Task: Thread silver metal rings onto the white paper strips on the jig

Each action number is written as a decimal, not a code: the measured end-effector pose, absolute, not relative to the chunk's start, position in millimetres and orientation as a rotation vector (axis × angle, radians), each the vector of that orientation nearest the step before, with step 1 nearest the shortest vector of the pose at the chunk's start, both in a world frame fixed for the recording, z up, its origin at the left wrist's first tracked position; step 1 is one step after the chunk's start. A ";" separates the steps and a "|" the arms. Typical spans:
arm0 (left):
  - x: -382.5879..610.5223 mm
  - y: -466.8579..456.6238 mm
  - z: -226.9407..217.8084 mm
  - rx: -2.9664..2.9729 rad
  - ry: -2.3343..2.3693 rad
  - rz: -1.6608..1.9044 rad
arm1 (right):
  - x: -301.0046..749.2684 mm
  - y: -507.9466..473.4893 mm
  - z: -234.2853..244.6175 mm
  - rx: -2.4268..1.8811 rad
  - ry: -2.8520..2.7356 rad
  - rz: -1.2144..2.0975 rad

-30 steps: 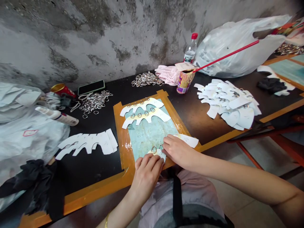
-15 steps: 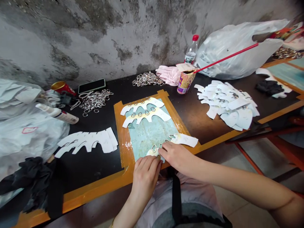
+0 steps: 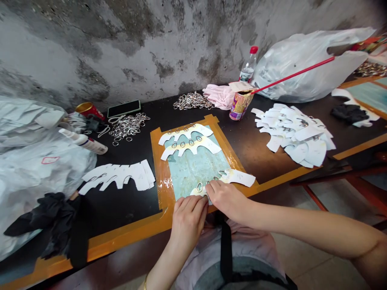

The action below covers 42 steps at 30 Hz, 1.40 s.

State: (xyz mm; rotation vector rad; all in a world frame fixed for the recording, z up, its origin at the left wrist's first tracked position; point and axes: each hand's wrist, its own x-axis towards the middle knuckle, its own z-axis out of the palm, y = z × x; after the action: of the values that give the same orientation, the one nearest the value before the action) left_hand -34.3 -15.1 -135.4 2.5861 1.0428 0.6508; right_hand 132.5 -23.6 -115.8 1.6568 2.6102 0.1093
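Observation:
Both my hands press on a white scalloped cut piece [image 3: 238, 177] with metal rings [image 3: 199, 187] that lies at the near edge of the taped pale-blue mat [image 3: 193, 169]. My left hand [image 3: 189, 223] lies with fingers flat on the piece's left end. Fingers bent, my right hand [image 3: 225, 198] pinches at the piece beside a ring. Two more ringed pieces [image 3: 189, 141] lie at the mat's far end.
A stack of plain white pieces [image 3: 119, 177] lies left of the mat and a heap of finished ones [image 3: 296, 131] lies right. Also on the table are ring piles [image 3: 128, 125], a phone [image 3: 123, 108], a glue tube [image 3: 86, 141], a cup with a red stick [image 3: 240, 104], a bottle [image 3: 249, 66], plastic bags [image 3: 302, 64] and black gloves [image 3: 57, 221].
My right hand has slid left along the near piece, uncovering more of its right part and rings. My left hand has stayed put. The camera view shifted slightly.

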 end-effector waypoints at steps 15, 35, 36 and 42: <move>-37.1 -14.9 -140.7 2.560 1.029 0.730 | 113.1 -33.0 -121.5 1.649 2.616 0.275; -35.7 -9.9 -137.7 2.479 1.024 0.694 | 126.9 -26.8 -105.0 1.848 2.513 -0.171; -35.7 -10.7 -138.4 2.476 1.032 0.702 | 125.5 -26.5 -107.0 1.842 2.511 -0.132; -34.1 -14.4 -142.5 2.461 1.089 0.756 | 118.3 -29.1 -117.8 1.914 2.470 0.118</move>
State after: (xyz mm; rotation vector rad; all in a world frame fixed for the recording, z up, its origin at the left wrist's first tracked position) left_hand -34.1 -14.4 -142.5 2.4611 1.0890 0.7556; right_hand 118.3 -29.1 -117.8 1.9141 2.4702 0.1176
